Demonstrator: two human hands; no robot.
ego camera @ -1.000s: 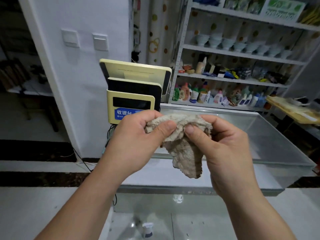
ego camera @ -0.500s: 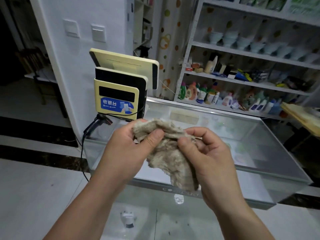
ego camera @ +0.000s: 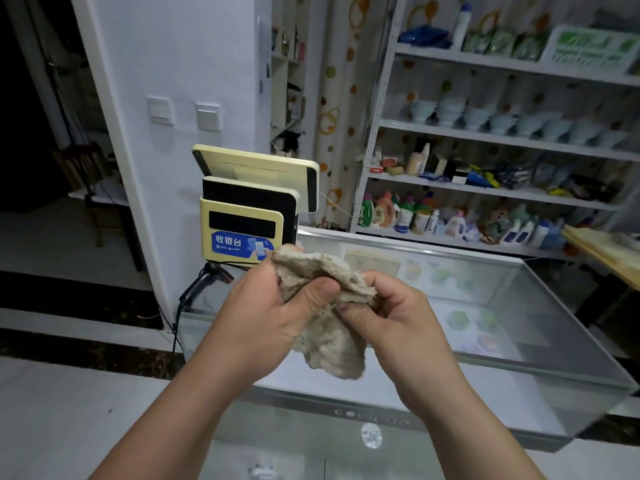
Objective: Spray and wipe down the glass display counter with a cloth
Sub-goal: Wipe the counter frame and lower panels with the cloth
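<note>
A crumpled beige cloth (ego camera: 329, 344) hangs in the air between both hands, above the near edge of the glass display counter (ego camera: 491, 323). My left hand (ego camera: 266, 320) grips the cloth's upper left part, thumb pressed across it. My right hand (ego camera: 401, 323) pinches the cloth's right side with curled fingers. The cloth's lower end dangles free over the counter. No spray bottle for the task shows near my hands.
A yellow cash register (ego camera: 249, 206) with a blue label stands at the counter's far left corner, a black barcode scanner (ego camera: 204, 282) and its cable beside it. Shelves (ego camera: 502, 188) of bottles and bowls line the wall behind. A wooden board (ego camera: 606, 251) juts in at right.
The view has swung left and tilted up, so the hands sit a little higher in view. Both hands have kept hold of the cloth and bunched it more tightly.
</note>
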